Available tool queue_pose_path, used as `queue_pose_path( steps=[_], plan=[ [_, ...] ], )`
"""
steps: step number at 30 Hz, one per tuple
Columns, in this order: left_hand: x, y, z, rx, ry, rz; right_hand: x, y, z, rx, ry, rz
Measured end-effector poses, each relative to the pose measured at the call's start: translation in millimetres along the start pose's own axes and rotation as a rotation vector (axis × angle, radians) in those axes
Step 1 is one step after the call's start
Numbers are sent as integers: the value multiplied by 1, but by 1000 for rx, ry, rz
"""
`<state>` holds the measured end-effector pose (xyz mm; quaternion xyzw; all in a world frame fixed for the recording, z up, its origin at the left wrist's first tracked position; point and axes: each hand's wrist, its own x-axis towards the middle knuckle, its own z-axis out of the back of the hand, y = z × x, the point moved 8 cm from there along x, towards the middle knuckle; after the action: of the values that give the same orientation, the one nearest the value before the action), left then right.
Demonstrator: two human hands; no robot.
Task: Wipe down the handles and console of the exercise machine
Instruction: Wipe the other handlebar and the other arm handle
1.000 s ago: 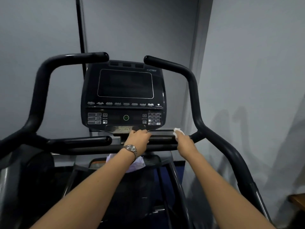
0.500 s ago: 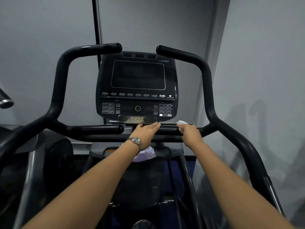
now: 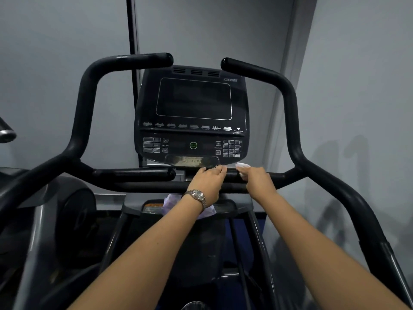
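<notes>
A black exercise machine fills the view. Its console (image 3: 192, 113) has a dark screen and button pads. Curved black handles rise on the left (image 3: 87, 101) and right (image 3: 288, 104). Below the console runs a horizontal crossbar (image 3: 138, 186) with a short left grip (image 3: 134, 174). My left hand (image 3: 206, 183), with a wristwatch, rests over the short right grip just under the console, fingers laid on the bar. My right hand (image 3: 259, 182) presses a small white wipe (image 3: 242, 167) against the same grip, immediately to the right of my left hand.
A pale purple packet (image 3: 172, 203) lies on the machine's shroud below my left wrist. Another machine (image 3: 67, 211) stands at the left, with a chrome bar end (image 3: 6, 133) at the edge. Grey walls close in behind and on the right.
The view has shifted, so the console sits further right and higher in frame. Both hands stay on the lower right grip, the right one holding the wipe there.
</notes>
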<state>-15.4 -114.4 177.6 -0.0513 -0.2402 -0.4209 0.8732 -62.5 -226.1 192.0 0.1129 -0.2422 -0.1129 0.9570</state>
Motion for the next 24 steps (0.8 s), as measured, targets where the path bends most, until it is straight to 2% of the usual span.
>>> queue_pose_path(
  steps=[3,10,16,18,21,24],
  plan=[
    [-1,-1,0,-14,-18,-5,5,-2,-3,-33,21,-13],
    [-4,-1,-1,7,68,6,12,-8,-8,27,76,-37],
    [-6,9,-6,14,166,47,3,33,-11,116,-24,161],
    [-8,6,-8,35,185,58,2,11,-8,126,-25,116],
    [-13,1,-11,30,213,86,2,-50,0,117,-19,-75],
    [-16,-1,-12,31,222,97,-1,-51,5,103,-22,-76]
  ],
)
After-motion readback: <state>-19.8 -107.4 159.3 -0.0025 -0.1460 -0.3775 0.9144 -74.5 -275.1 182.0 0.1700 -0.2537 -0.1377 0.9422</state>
